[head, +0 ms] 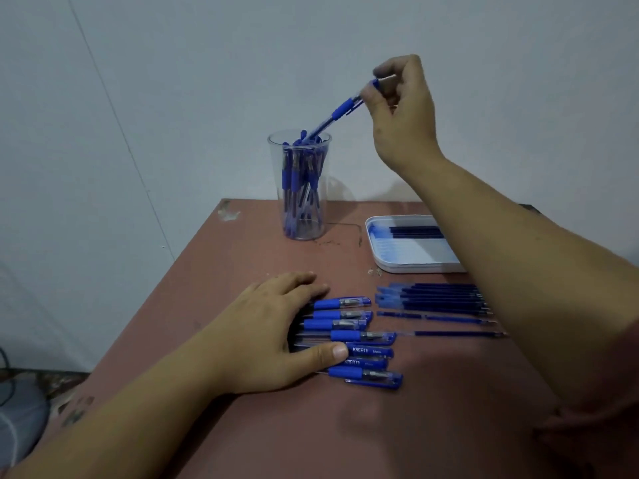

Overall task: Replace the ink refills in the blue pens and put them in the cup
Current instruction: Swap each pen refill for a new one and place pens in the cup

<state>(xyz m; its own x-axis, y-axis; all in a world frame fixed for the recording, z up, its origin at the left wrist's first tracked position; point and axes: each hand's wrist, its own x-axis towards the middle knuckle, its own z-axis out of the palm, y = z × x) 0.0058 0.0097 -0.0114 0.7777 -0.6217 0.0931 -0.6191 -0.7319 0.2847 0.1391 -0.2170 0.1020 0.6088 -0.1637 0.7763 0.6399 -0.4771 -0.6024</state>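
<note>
The right hand (401,112) hung above the far side of the worktop (242,257), its grip closed on a blue pen (340,110), thumb and fingertips pinching the pen's upper end. The pen's long axis slanted from the grip down toward 8 o'clock, and its lower end sat right at the mouth of the clear plastic cup (301,209), which stood upright near the worktop's far edge, crowded with blue pens. So the cup lay at 8 o'clock from the grip, along the pen's own line, and the drop seemed to call only for a slide down that axis; given the crowding, the tip might catch on the pens standing inside. The left hand (273,333) lay flat and relaxed at 6 o'clock of the cup, fingers across a row of blue pens (359,340), thumb touching one, holding none. Loose refills (435,299) lay at 3 o'clock of that row, and a white tray (408,264) with more refills sat at 12 o'clock of them, partly under the right forearm
</note>
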